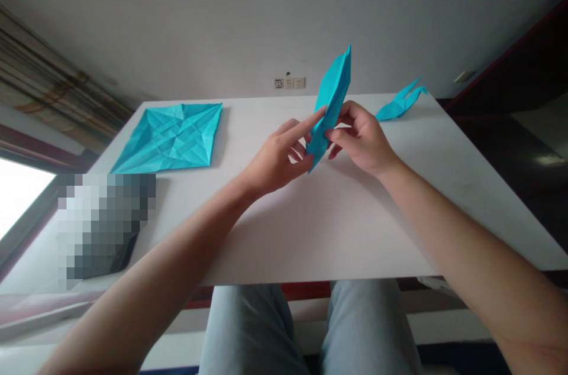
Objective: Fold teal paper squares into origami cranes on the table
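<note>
Both my hands hold a folded piece of blue origami paper (332, 88) above the table, tilted with its pointed tip up and to the right. My left hand (284, 156) grips its lower left side, the index finger stretched along the paper and the thumb at the bottom point. On the other side, my right hand (361, 137) pinches the edge between thumb and fingers; some of its fingers are hidden behind the paper. Just beyond my right hand sits a finished-looking blue paper crane (402, 104).
An unfolded blue sheet (177, 135) covered in creases lies at the table's back left. Nearer on the left is a blurred-out dark-edged object (109, 227). The white table (337, 245) meets a wall with power sockets (289, 83); a curtain (53, 79) hangs at left.
</note>
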The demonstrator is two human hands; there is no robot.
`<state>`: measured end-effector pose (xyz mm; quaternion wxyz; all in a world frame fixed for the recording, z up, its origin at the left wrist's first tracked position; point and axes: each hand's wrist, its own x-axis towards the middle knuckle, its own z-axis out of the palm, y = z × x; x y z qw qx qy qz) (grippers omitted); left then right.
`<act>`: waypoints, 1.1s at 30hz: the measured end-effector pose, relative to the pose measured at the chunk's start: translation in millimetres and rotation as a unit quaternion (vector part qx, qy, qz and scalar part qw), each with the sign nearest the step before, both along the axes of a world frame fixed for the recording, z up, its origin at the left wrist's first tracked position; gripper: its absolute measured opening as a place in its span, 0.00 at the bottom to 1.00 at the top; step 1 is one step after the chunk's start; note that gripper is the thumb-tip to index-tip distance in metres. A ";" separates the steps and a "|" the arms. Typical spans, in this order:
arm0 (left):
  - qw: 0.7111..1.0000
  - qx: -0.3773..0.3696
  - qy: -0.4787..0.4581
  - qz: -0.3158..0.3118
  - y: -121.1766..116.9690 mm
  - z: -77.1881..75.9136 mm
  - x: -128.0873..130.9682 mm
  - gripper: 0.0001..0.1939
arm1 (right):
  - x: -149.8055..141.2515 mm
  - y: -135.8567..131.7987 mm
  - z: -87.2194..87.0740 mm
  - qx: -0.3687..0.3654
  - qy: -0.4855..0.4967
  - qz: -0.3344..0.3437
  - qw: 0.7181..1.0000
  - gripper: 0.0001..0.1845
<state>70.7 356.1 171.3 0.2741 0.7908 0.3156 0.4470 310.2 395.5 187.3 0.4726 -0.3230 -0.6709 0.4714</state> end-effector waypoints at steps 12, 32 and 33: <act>0.988 0.023 -0.042 0.149 -2.5 14.8 4.2 0.20 | 0.7 7.9 2.0 -0.070 0.060 -0.042 0.995 0.34; 0.985 -0.094 -0.125 0.066 -2.0 23.2 4.3 0.26 | 3.9 10.3 6.5 -0.090 0.080 -0.041 0.992 0.37; 0.982 -0.108 -0.138 0.065 -0.8 22.7 4.0 0.28 | 4.1 10.0 6.7 -0.091 0.078 -0.041 0.992 0.37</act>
